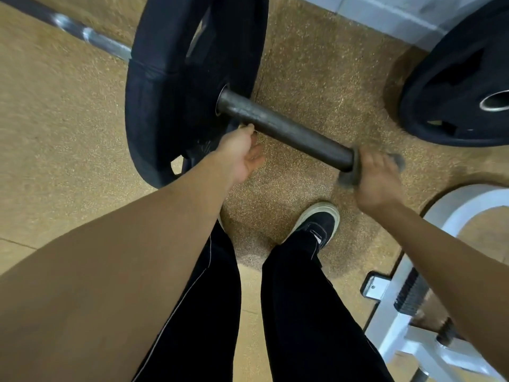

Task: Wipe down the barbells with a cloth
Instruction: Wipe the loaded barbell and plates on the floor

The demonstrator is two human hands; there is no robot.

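Note:
A barbell lies on the tan floor, its dark sleeve point(286, 130) sticking out of a big black plate point(170, 86) toward me. The chrome shaft point(91, 37) runs off to the upper left. My right hand point(377, 180) grips a grey cloth point(349, 176) wrapped round the very end of the sleeve; the hand is motion-blurred. My left hand point(242, 153) hovers just below the sleeve near the plate, palm up, fingers loosely curled, holding nothing.
A second black plate point(462, 89) rests at the upper right against a pale wall base. A white metal machine frame point(407, 312) stands at the lower right. My legs in dark trousers and a black shoe point(316, 224) stand below the sleeve.

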